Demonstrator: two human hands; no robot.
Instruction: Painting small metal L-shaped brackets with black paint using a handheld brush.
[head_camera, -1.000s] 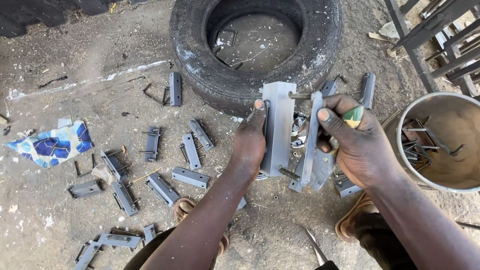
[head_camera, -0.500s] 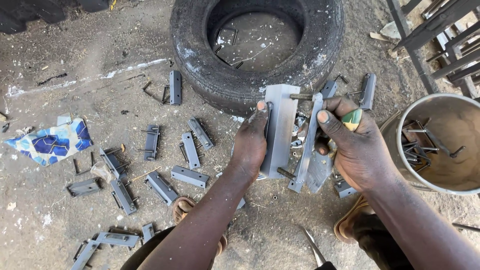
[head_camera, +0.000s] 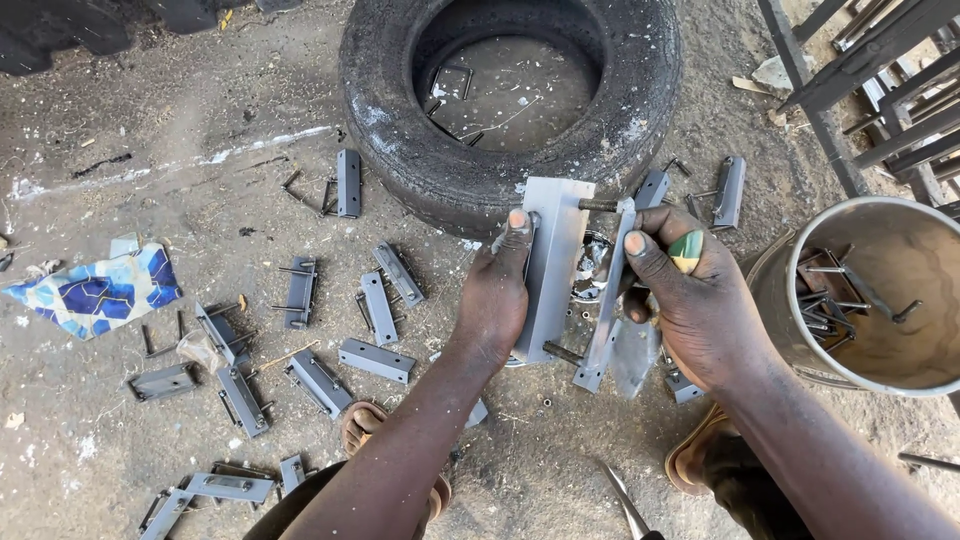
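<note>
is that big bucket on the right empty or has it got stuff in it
Not empty. The bucket stands upright and open, with a small pile of bent metal rods lying inside; most of its inside is bare.

Left hand (head_camera: 495, 300) and right hand (head_camera: 700, 300) grip bolted grey brackets (head_camera: 555, 270).

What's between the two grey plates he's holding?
Head view: two rods span the gap, one at the top and one at the bottom, between the left plate and right plate. The rest is open.
</note>
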